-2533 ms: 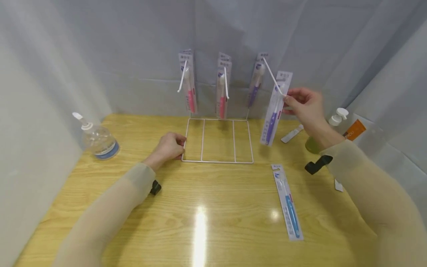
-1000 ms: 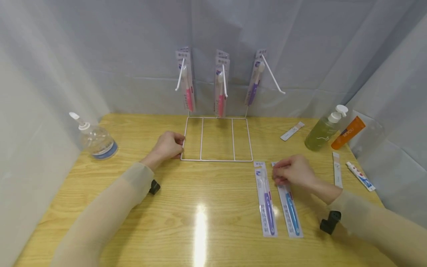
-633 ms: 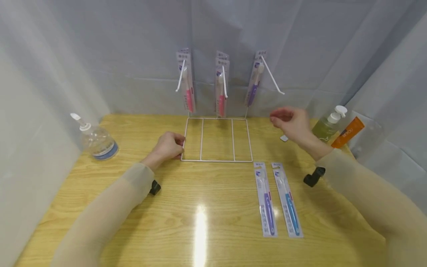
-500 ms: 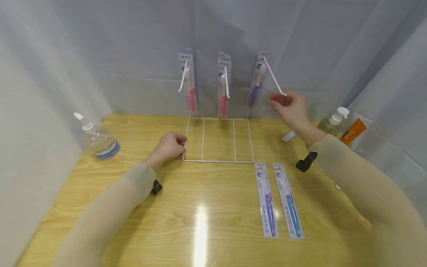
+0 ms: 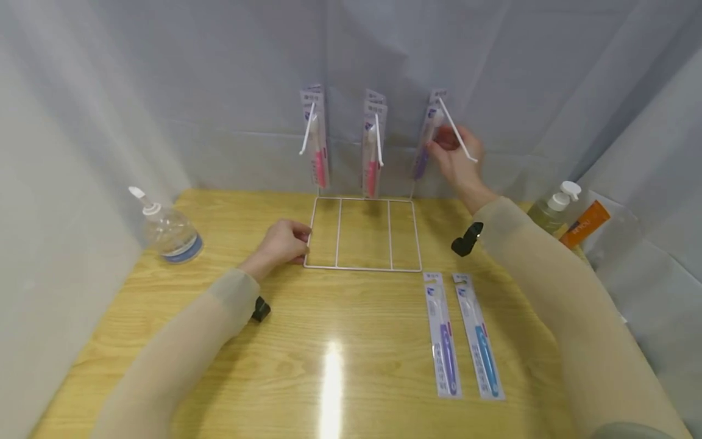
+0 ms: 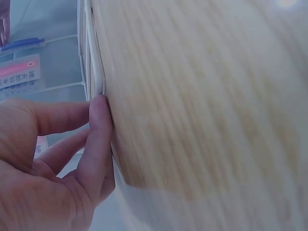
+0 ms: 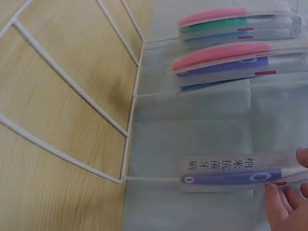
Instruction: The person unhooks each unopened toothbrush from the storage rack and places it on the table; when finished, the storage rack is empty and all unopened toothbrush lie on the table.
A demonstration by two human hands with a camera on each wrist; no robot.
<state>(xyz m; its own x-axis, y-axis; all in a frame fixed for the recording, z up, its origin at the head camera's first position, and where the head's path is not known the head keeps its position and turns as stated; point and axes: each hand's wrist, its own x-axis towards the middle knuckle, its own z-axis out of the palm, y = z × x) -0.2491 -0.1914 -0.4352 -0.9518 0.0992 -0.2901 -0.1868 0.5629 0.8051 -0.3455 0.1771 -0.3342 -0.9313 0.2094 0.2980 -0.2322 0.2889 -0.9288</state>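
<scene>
A white wire rack stands on the table, its hooks holding packaged toothbrushes. My left hand pinches the left wire of its base; the left wrist view shows thumb and fingers at that wire. On the right hook hangs a purple toothbrush in its pack; my right hand holds it by its side, thumb and fingers about the pack in the right wrist view. Pink toothbrushes hang on the left hook and the middle hook. A purple toothbrush and a blue toothbrush lie packaged on the table.
A clear pump bottle stands at the left. At the back right are a green pump bottle and an orange tube, partly behind the right arm. Grey curtains enclose the table's back and sides.
My right hand laid the purple toothbrush beside the blue one, let go, then rose to the right hook and took hold of the toothbrush hanging there. The left hand stays on the rack.
</scene>
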